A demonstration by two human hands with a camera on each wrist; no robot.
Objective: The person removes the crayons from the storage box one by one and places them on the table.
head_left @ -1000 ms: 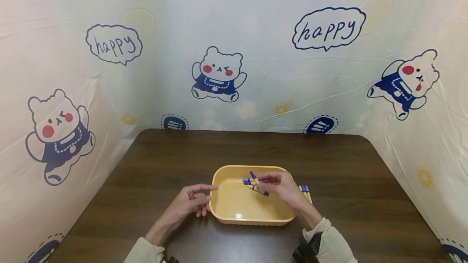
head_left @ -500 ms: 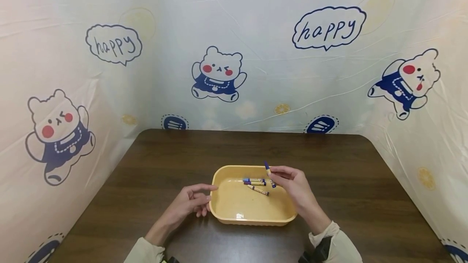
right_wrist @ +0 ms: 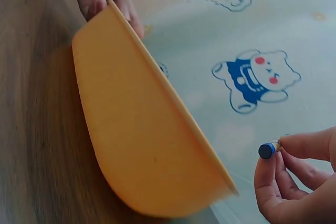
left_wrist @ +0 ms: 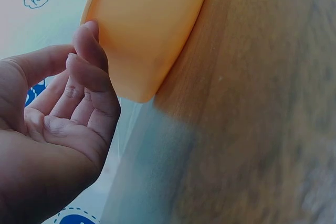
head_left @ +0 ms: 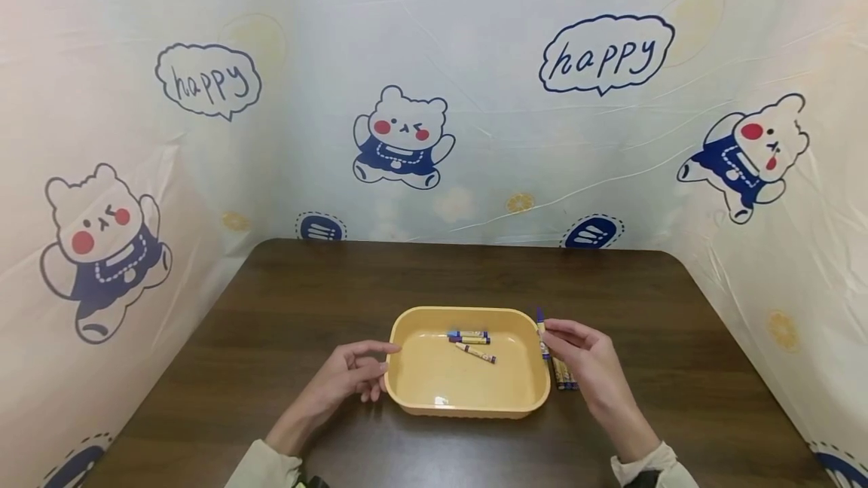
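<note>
A yellow plastic basin (head_left: 475,407) stands on the table, holding 3 crayons: two side by side (head_left: 469,337) and a pale-tipped crayon (head_left: 476,353) lying at a slant. At the basin's left end, my left hand (head_left: 339,379) holds the rim, index finger over the edge and thumb against the outer wall. Just past the right rim, my right hand (head_left: 593,364) pinches a blue crayon (head_left: 540,317) between thumb and fingers, its blue tip upward. In the right wrist view the blue end of this crayon (right_wrist: 266,150) faces the camera.
Several crayons (head_left: 564,373) lie in a row on the table to the right of the basin, partly covered by my right hand. The dark wooden table (head_left: 325,285) is bordered by a printed cloth backdrop (head_left: 488,134).
My right hand has lifted the blue crayon from over the basin and carried it right, past the rim, above the row of crayons. The left hand stays at the basin's left end.
</note>
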